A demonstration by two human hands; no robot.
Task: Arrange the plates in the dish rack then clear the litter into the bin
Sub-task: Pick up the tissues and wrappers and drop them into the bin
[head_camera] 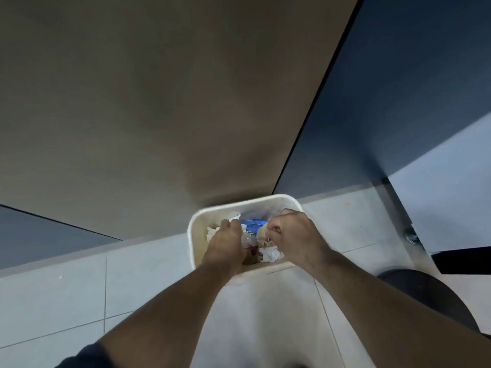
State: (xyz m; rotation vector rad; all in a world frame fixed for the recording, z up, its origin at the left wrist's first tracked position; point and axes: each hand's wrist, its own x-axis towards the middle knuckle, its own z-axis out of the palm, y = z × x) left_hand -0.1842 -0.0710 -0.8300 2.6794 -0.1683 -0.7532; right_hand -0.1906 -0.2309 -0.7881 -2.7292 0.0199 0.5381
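**Both hands down in the bin with the litter**

Head view: the white bin (252, 201) sits at lower centre of the frame on a pale tiled floor (132, 282), its far rim against a beige panel (159, 115). Inside lies the litter (271, 254): crumpled white tissue, clear plastic and a blue wrapper (253, 224). No plates or dish rack are in view.

The left hand (225, 243) reaches over the near rim with its fingers bent down into the pile. A white scrap pokes out by its fingertips, but blur hides whether it grips the scrap or only presses on it, so I cannot tell. The right hand (295, 235) hovers over the right half of the bin, its fingers curled tight and pinching a pale crumpled piece. A dark round object (425, 296) stands on the floor at lower right.

Risks, as I judge them:
- The light tissue may cling to the fingers and lift back out as the hands withdraw, landing on the tiles.
- The left forearm crosses the near rim, so a careless pull could tip or drag the bin.
- The pile sits high, and a piece let go near the rim could slide over the edge.
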